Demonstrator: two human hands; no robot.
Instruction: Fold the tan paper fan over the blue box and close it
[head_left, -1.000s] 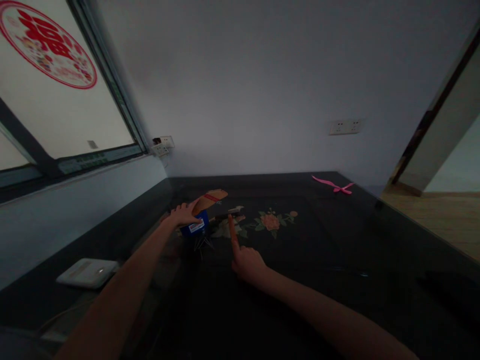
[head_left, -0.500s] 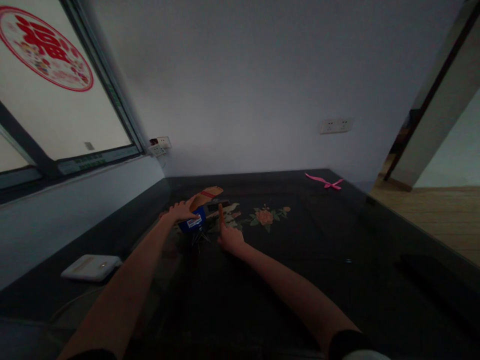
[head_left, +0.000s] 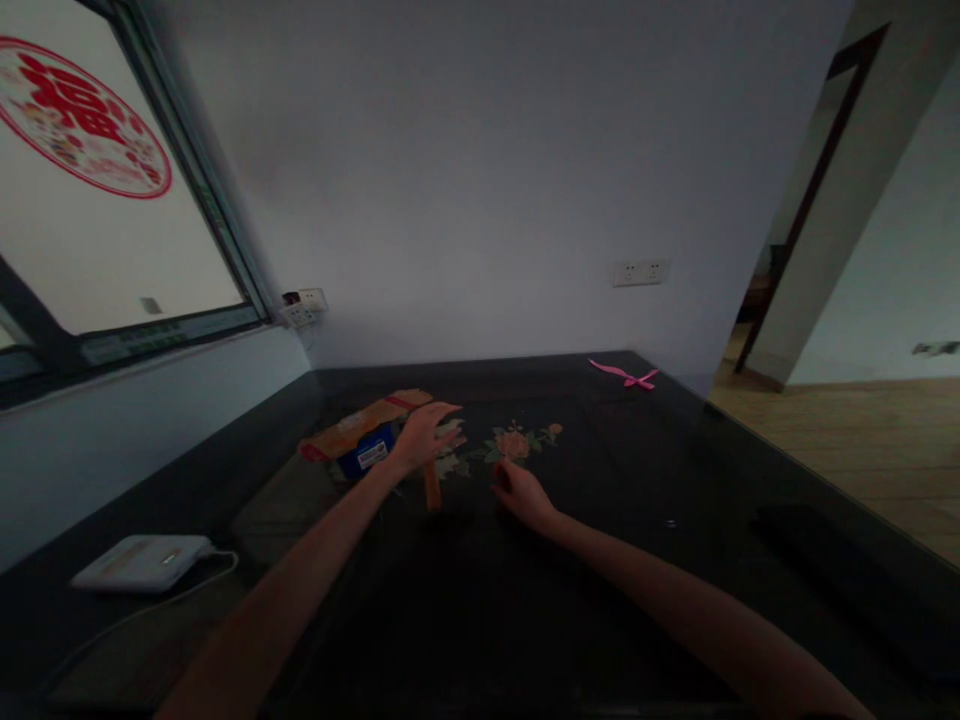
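Note:
My left hand (head_left: 424,436) reaches past the right end of a dark blue box (head_left: 370,450) with a white label, its fingers stretched out and apart. Below its palm, a narrow orange-brown strip (head_left: 433,488) shows on the dark table (head_left: 600,600); whether the hand touches it I cannot tell. A brown paper-like packet (head_left: 360,426) with red ends lies along the back of the box. To the right, my right hand (head_left: 525,494) is low over the table near the printed flower, fingers curled in. What it holds, if anything, is hidden.
A pink ribbon-like piece (head_left: 626,377) lies at the back right. At the left is a white device (head_left: 142,563) with a cable (head_left: 180,595). A long dark object (head_left: 840,570) rests at the right. The wall (head_left: 480,200) stands behind the table.
My left hand has moved right, from the box's left part to its right end. My right hand has drawn back to the right, its pointing finger now curled. The view has shifted rightward.

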